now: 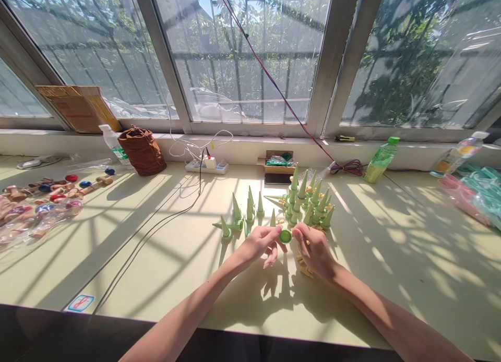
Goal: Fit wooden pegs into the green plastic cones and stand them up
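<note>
My left hand [266,242] pinches a small green cone-shaped piece [285,236] between thumb and fingers, its round hollow base turned toward me. Close to the right of that base, my right hand [315,250] has its fingertips pressed together; whatever they hold is hidden. Below and partly behind the right hand lie several small tan pieces [304,267] on the table. Just beyond my hands stands a dense cluster of pale green spiked cones [302,187], some with tan bits between them. More green cones [237,208] stand to the left, with one lying on its side.
Cables [164,218] cross the table [164,278] toward a power strip [207,166]. A small open box [279,161] and a green bottle [381,160] stand by the window. At left are wooden toys with coloured balls [58,187] and a brown bag [142,151]; at right, plastic-wrapped items [477,192].
</note>
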Demonstrator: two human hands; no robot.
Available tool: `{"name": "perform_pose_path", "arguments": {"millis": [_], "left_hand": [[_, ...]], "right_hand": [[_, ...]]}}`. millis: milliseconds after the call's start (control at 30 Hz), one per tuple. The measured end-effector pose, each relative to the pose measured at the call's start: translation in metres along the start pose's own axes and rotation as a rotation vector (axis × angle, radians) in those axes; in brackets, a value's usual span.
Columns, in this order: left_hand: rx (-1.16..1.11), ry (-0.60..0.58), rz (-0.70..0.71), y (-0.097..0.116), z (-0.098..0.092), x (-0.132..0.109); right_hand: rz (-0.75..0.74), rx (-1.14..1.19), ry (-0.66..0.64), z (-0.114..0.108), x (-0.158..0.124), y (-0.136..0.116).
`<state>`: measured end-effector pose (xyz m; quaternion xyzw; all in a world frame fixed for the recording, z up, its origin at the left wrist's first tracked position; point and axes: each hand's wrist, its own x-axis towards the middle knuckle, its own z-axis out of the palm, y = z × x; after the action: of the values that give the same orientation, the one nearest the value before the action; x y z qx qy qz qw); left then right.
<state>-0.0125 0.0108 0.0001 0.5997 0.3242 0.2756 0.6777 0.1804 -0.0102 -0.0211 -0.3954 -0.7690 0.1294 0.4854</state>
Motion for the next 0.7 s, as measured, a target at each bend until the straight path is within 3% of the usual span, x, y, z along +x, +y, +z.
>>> {"name": "perform_pose_path", "arguments": {"millis": [300,467,600,700], "left_hand": [[0.318,0.145,0.187,0.009,0.006,-0.006],[0.535,0.241,0.372,0.003,0.005,-0.006],[0.636,0.212,0.502,-0.001,0.004,-0.005],[0.715,0.254,0.559,-0.004,0.003,-0.003]], "right_hand": [[0.045,0.062,-0.024,0.001,0.0,0.001],[0.086,0.068,-0.034,0.002,-0.001,0.005],[0.11,0.077,-0.039,0.002,0.0,0.003],[0.12,0.07,-0.038,0.002,0.0,0.002]]}}
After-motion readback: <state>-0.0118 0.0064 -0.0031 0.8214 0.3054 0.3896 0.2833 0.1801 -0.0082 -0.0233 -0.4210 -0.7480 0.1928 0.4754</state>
